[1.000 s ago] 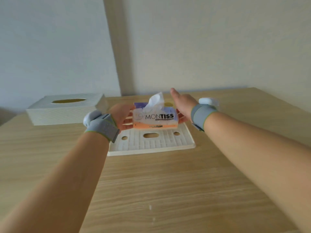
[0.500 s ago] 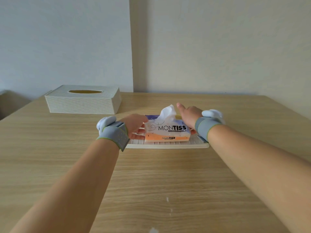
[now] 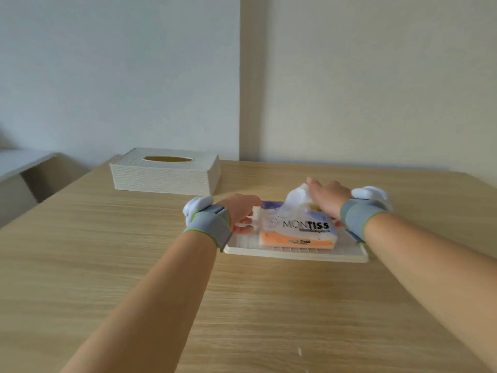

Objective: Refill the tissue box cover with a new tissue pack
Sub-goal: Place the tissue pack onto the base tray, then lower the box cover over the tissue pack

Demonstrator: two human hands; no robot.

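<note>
Compared with a second ago, the tissue pack (image 3: 298,230) now sits lower and flatter on the base plate (image 3: 295,253), just right of the frame's centre, where earlier it was held slightly above the plate between the palms; the view has also lifted, so the plate looks thinner and the cover (image 3: 165,170) shows larger in the upper left of the frame. I judge from this that the pack is being seated and squared on the plate; the cover itself is not yet on, so the refill is roughly halfway.

The left hand (image 3: 240,211) presses against the pack's left end, its fingers curled loosely around that end; whether it truly grips or only steadies I cannot tell. The right hand (image 3: 326,197) lies flat and open along the pack's far right side, fingers stretched toward the raised tissue (image 3: 297,197) that sticks up from the top.

Counted: 1 tissue pack; 1 base plate; 1 cover with 1 oval slot, standing well apart from the plate; 1 loose tissue tuft; 2 hands, each with 1 grey wristband; 1 wooden table (image 3: 242,305).

The next move probably calls for fetching the cover from the upper left and lowering it so the tuft passes through the slot.
</note>
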